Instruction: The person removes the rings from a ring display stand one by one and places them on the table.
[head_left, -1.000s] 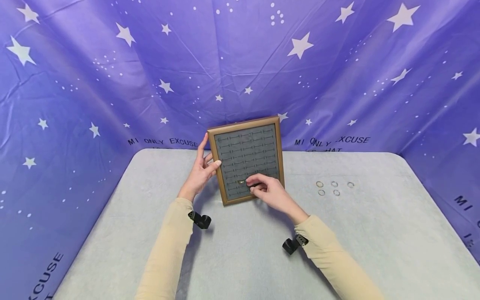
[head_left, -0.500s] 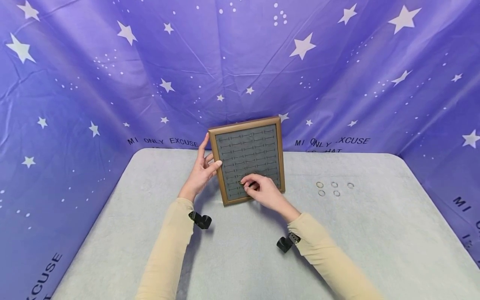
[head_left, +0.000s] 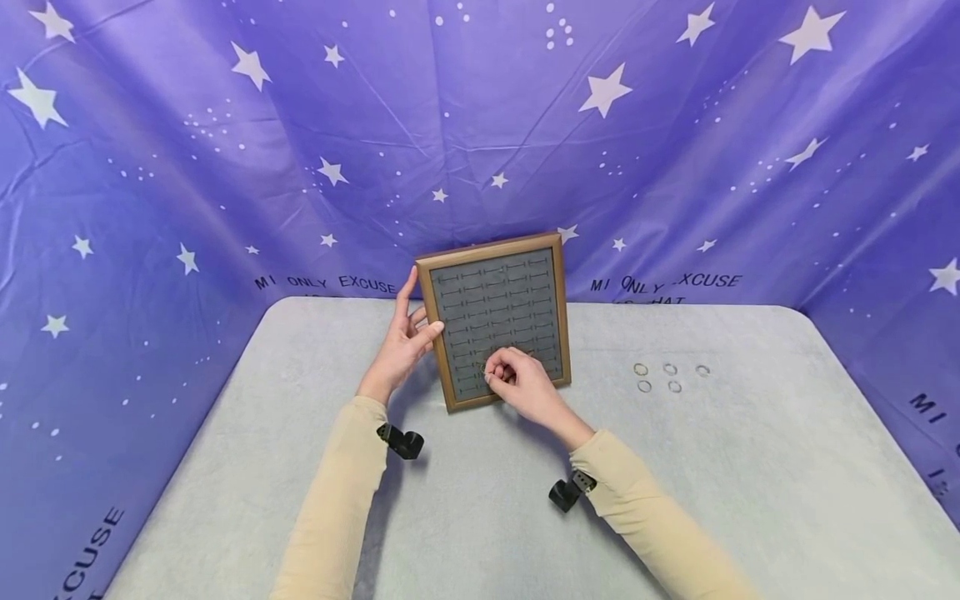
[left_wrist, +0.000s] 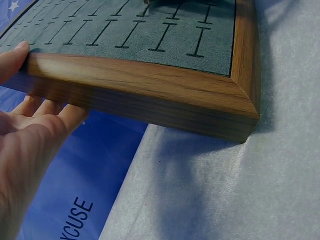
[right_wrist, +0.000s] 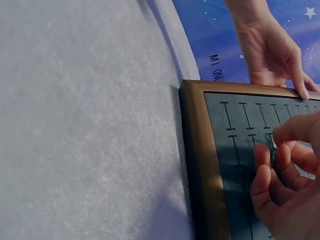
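A jewelry display board [head_left: 432, 333] with a brown wooden frame and dark grey padding cut with rows of I-shaped slits stands tilted on the table. My left hand [head_left: 397, 358] holds its left side, thumb on the front of the frame and other fingers at the side and behind, as the left wrist view shows. Low on the padding, my right hand [head_left: 525, 385] pinches a small gold-coloured ring [head_left: 483, 368] at a slit. Fingers mostly cover that ring in the right wrist view, so how deep it sits cannot be seen.
Several thin rings lie on the grey table [head_left: 480, 500] to the right, in two rows; one, a gold ring [head_left: 641, 369], is at the back left. A purple star-printed curtain [head_left: 465, 100] hangs behind and at both sides.
My right hand has moved a little left along the padding, to the ring and its slit, and its fingers now cover most of the ring. The left hand and board have stayed put.
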